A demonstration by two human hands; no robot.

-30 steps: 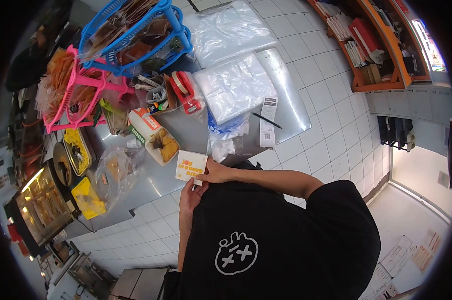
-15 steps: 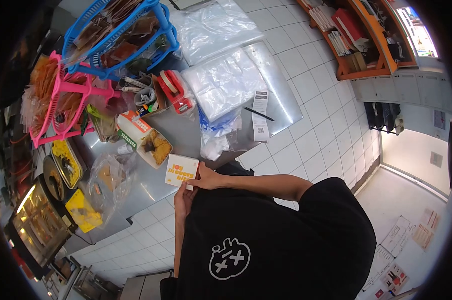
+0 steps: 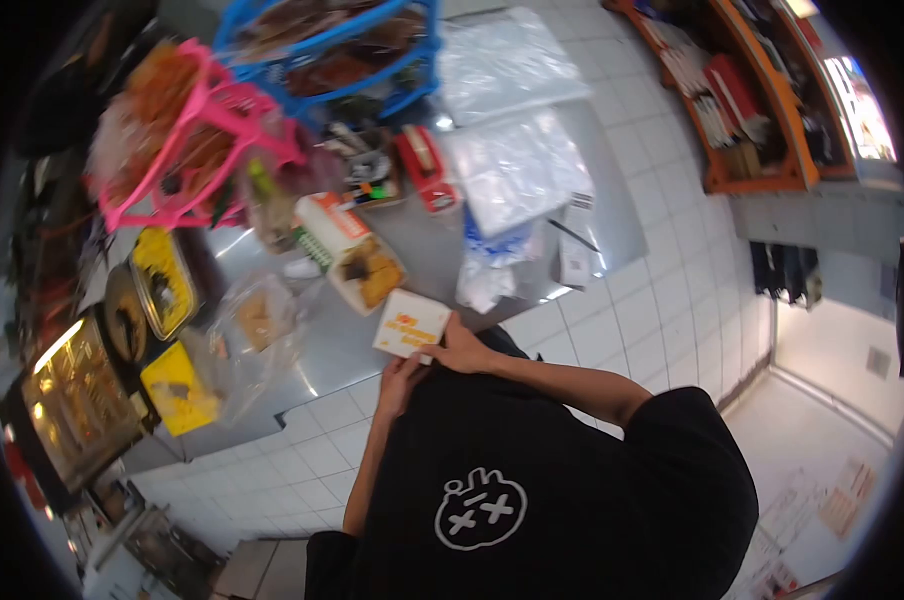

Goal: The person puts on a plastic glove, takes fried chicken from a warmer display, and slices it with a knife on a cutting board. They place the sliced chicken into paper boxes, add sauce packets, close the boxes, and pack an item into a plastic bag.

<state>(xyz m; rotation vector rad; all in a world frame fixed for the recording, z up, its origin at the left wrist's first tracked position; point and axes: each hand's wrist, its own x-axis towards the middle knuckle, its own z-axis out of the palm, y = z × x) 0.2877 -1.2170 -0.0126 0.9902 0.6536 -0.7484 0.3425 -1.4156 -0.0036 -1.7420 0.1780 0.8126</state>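
The black shirt (image 3: 572, 480) fills the near part of the view and covers some of the table edge. From its right, the bent right arm reaches in; the right hand (image 3: 465, 347) grips a white box (image 3: 410, 322) at its right edge, thumb on top, remaining fingers hidden. The left hand (image 3: 400, 383) comes up from below with fingertips touching the near edge; how tightly they close I cannot tell. The box sits at the near edge of the metal table (image 3: 344, 345), its orange lettering blurred; whether it rests there or is held up is unclear. Grey metal shows between it and a clear bag (image 3: 257, 330) on the left. Just beyond the box is an open carton (image 3: 330, 225) of fried food. Farther off, a blue basket (image 3: 429, 55) is cut off by the top border.
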